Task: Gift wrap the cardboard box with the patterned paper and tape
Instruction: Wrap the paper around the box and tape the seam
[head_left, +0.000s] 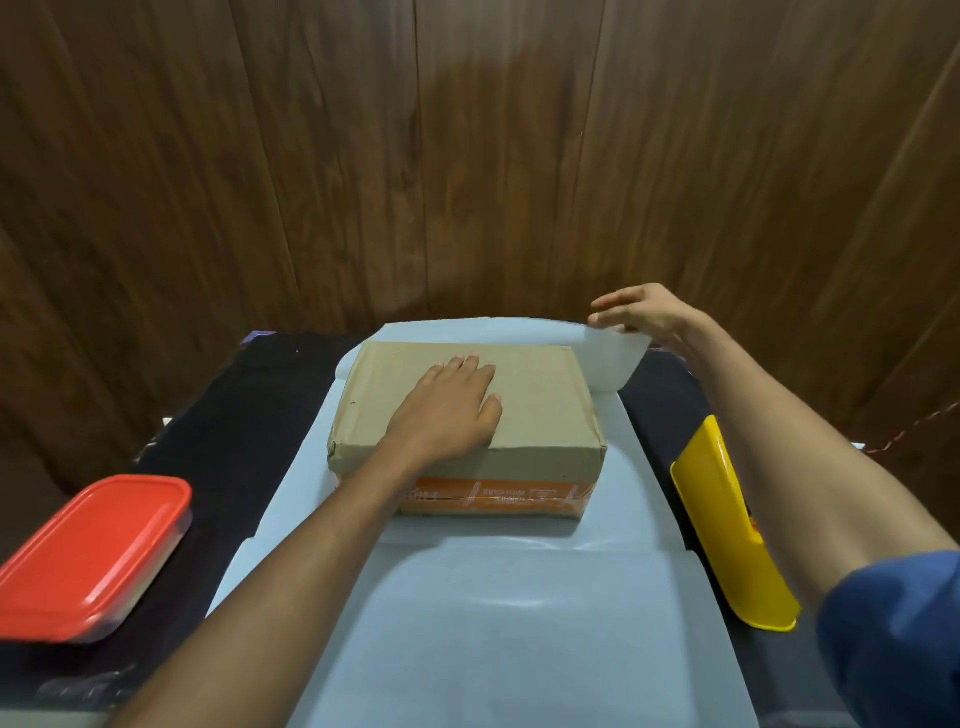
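A cardboard box (467, 410) is seen lying flat on a sheet of pale paper (498, 613) spread down the middle of a dark-covered surface (228, 447), with a wood-panelled wall (467, 156) behind. The box sits toward the far end of the sheet, its plain brown top facing up and an orange printed band visible along its near side. The left hand (447, 410) is laid flat on the box top, palm down, fingers straight and spread slightly, nothing being gripped. The right hand (641, 314) is raised at the sheet's far right corner, just beyond the box; the corner of the paper is pinched between thumb and fingers and is lifted and curled up off the surface, beside the box's right far corner. The rest of the sheet is left lying flat, with a shallow fold showing across it in front of the box. The printed pattern of the paper cannot be seen from this side. A container (88, 556) with a red lid is set at the left edge of the surface, well apart from the box. A yellow cutter (727, 530) is seen lying along the right side, just beside the sheet's edge, partly under the right forearm. A blue sleeve (893, 634) shows at lower right.
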